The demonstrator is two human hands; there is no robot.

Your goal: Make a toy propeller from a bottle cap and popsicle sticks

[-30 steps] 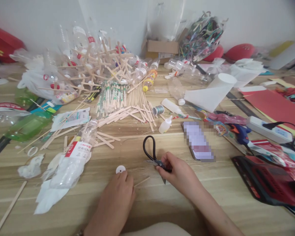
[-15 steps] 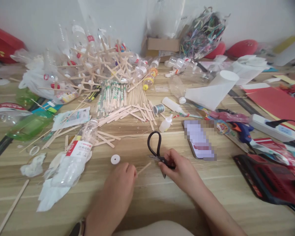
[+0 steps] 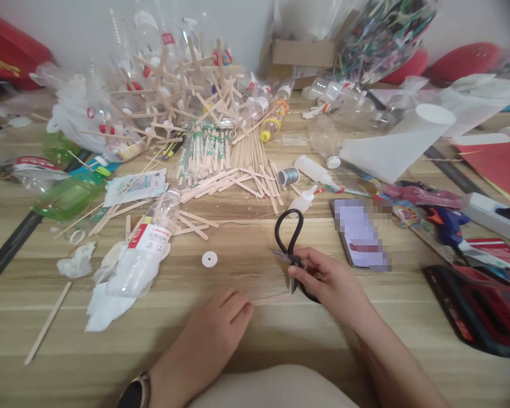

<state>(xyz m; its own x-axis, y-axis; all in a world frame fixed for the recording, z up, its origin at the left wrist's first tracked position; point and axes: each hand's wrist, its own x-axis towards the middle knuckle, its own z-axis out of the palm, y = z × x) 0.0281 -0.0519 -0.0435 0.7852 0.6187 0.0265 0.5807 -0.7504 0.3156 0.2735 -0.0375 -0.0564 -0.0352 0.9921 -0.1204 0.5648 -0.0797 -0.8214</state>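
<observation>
My left hand (image 3: 221, 320) is closed low over the table, pinching a thin wooden stick (image 3: 270, 299) that points right. My right hand (image 3: 334, 283) grips black-handled scissors (image 3: 296, 260) near the pivot, with the blades apart. One handle loop stands up above my fingers; the other is partly behind them. The stick's far end lies near the lower blade; whether they touch I cannot tell. A white disc (image 3: 209, 259) with a small centre hole lies beyond my left hand.
A labelled plastic bottle (image 3: 147, 255) lies left on white tissue. Ahead are craft sticks (image 3: 212, 190), a thread spool (image 3: 289, 177), a glue bottle (image 3: 304, 199) and heaped bottles. To the right are a phone (image 3: 359, 235), a glue gun (image 3: 446, 224) and a red-black case (image 3: 480, 311).
The view has shifted, so the table things appear further right. My left hand has come nearer to me, and its stick now lies flatter, pointing toward the scissors. Both hands keep their hold.
</observation>
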